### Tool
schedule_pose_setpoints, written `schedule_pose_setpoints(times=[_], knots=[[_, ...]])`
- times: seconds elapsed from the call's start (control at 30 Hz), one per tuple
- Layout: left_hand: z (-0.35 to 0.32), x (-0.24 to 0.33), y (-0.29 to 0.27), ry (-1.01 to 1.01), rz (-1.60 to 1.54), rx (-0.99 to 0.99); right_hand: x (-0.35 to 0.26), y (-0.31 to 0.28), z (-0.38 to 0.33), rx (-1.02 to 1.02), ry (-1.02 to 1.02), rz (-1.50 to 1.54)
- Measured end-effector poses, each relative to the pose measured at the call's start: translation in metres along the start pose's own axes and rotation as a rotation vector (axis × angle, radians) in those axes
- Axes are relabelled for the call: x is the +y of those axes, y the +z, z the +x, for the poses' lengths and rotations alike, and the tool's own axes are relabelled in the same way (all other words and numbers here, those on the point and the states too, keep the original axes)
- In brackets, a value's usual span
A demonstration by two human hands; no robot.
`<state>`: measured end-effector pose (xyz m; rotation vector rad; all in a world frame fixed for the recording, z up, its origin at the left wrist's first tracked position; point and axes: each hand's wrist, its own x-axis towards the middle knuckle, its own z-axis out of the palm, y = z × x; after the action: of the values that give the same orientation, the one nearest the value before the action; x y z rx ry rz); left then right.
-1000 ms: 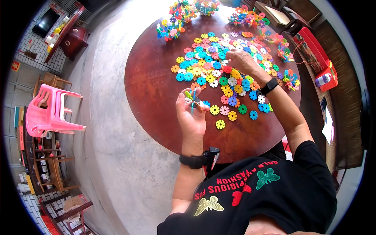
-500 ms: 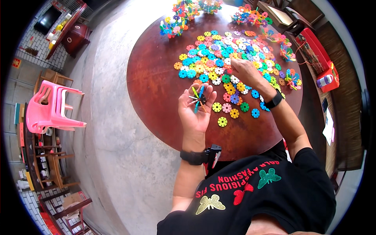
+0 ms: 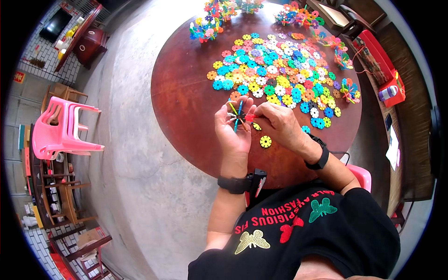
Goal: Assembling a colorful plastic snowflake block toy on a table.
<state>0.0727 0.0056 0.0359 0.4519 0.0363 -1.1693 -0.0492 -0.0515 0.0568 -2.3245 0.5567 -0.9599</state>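
My left hand (image 3: 233, 137) is palm up at the near left part of the round table, its fingers curled around a small cluster of interlocking flower discs (image 3: 240, 115). Blue, yellow-green, white and orange discs stand out edgewise from a dark middle disc. Pinched in my right hand (image 3: 281, 125) is a red flower disc (image 3: 250, 117), its edge against the right side of the cluster. Whether it is slotted in cannot be made out. Beyond both hands spreads a pile of loose flower discs (image 3: 280, 70) in many colours. One yellow disc (image 3: 265, 141) lies just below my right hand.
The dark red-brown round table (image 3: 179, 93) carries several finished flower-disc balls (image 3: 205, 30) along its far and right edges. Stacked pink plastic chairs (image 3: 58, 126) stand at the left on the grey floor. A red box (image 3: 392, 95) rests on a side surface at the right.
My right hand has come back from the pile to the left hand, now with a red disc held against the cluster. Several loose discs near the pile's near edge have shifted.
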Motion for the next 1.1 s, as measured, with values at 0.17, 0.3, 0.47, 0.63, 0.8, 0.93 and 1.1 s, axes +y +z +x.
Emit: schedule_pose_setpoints(times=[0.17,0.3,0.47,0.63,0.8,0.93,1.1], knots=[[-0.002,-0.001,-0.001,0.041,0.026,-0.011,-0.007,0.005,-0.005,0.017,0.018,-0.074],[0.0,-0.003,-0.001,0.03,0.025,-0.098,-0.005,0.005,-0.007,0.018,0.019,-0.072],[-0.004,-0.006,0.003,0.089,0.144,-0.096,-0.002,0.004,-0.01,-0.026,0.011,-0.187],[-0.006,-0.012,0.005,0.176,0.242,-0.076,-0.005,0.004,-0.01,-0.04,0.0,-0.267],[-0.008,-0.012,0.007,0.097,0.119,-0.026,0.0,0.007,-0.01,-0.023,-0.034,-0.234],[-0.006,-0.014,0.002,0.103,0.108,-0.044,0.007,0.014,-0.014,0.005,-0.021,-0.228],[-0.006,-0.016,0.004,0.152,0.157,-0.065,0.005,0.017,-0.01,0.031,-0.015,-0.223]])
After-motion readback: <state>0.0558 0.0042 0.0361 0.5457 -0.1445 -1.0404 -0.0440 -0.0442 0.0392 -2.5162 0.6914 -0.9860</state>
